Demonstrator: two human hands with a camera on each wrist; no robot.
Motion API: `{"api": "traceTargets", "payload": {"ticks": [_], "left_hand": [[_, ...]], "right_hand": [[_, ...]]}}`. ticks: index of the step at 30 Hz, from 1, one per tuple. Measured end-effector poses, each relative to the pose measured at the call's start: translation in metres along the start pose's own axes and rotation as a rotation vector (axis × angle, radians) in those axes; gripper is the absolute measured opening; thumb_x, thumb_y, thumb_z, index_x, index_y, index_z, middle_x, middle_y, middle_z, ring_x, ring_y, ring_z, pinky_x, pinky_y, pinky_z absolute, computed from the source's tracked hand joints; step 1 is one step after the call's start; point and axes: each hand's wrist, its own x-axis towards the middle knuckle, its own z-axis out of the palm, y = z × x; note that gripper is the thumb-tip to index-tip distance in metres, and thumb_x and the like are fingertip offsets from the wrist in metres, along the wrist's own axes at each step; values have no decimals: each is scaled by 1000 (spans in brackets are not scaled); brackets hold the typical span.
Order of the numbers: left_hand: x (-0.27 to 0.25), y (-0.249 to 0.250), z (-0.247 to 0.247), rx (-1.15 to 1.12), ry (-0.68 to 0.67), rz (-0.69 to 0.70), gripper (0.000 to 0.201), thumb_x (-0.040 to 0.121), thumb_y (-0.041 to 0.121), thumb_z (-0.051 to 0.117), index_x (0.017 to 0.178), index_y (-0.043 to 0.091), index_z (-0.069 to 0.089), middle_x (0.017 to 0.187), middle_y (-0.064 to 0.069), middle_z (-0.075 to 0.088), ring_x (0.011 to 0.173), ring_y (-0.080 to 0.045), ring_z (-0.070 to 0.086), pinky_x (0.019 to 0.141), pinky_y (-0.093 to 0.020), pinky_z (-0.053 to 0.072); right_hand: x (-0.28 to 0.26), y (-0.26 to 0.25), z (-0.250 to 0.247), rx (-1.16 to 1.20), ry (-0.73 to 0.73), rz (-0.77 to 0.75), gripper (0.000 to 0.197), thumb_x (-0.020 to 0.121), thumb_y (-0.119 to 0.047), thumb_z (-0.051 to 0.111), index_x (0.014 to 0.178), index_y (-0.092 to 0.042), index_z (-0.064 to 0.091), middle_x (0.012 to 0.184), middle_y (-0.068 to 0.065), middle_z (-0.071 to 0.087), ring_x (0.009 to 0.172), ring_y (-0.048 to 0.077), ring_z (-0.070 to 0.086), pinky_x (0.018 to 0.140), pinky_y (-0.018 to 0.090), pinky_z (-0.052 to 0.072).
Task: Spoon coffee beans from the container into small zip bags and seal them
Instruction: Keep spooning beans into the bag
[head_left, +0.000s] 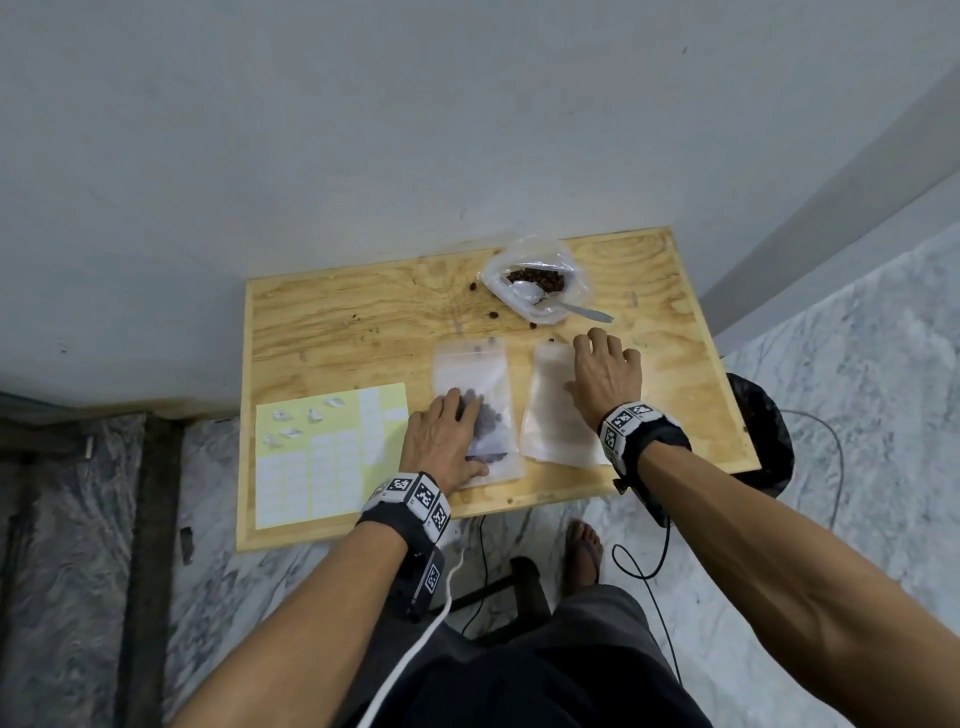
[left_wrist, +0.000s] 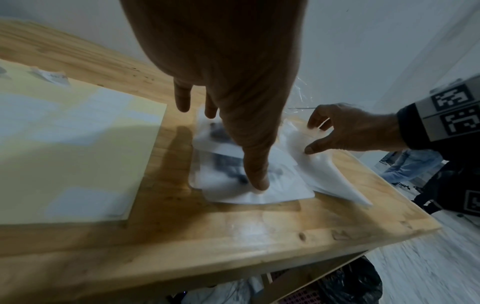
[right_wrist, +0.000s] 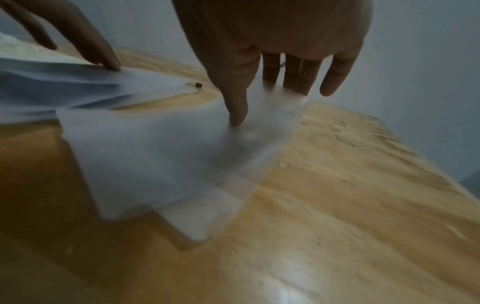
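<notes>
Two hands are down flat on bags. Your left hand (head_left: 441, 441) lies open on the bag with beans (head_left: 480, 415), near the middle of the desk's (head_left: 332, 332) front edge. Your right hand (head_left: 605, 371) spreads open on the empty bags (head_left: 553, 410) beside it. You look ready to pick one up next. The container (head_left: 535, 283) and spoon (head_left: 566, 306) wait by the far edge. I cannot read any words.

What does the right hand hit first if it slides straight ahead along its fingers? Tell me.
Probably the spoon handle jutting from the bean container; the right hand points from the empty zip bags towards it. Depth is unclear.
</notes>
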Motion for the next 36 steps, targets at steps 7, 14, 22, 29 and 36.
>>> {"api": "traceTargets", "payload": {"ticks": [7,14,22,29,36], "left_hand": [[-2,5,1,7,11,-19,96,77,57,71,149,15,22,144,-7,33,128,-26,40,99,-40,39],[-2,3,-5,-2,-38,-15,95,77,60,68,149,18,23,143,-6,37,125,-26,43,97,-42,38],[10,7,-75,-434,14,-46,57,91,65,44,105,15,68,106,-5,70,97,-26,64,88,-39,49],[29,33,-192,-1221,121,-105,55,94,55,53,95,3,71,87,-10,74,66,-19,66,65,-28,52],[43,24,-212,-1174,180,-112,23,97,22,60,77,9,63,67,-5,66,57,-16,56,55,-26,47]], "right_hand": [[-4,10,0,-47,1,-11,23,88,-12,59,110,-14,51,111,6,55,103,29,51,83,38,36],[-14,20,-33,86,43,-36,13,98,-21,47,100,-14,57,99,5,65,90,32,59,72,35,33],[-33,26,-115,343,192,-90,11,91,-29,57,86,-19,56,75,1,66,71,28,60,57,35,45],[-30,-8,-161,391,312,-261,11,92,-31,56,87,-21,55,84,-3,70,69,23,61,59,39,51],[-26,-21,-172,404,329,-319,18,91,-42,57,87,-24,56,87,-7,67,77,19,63,62,35,49]]}}
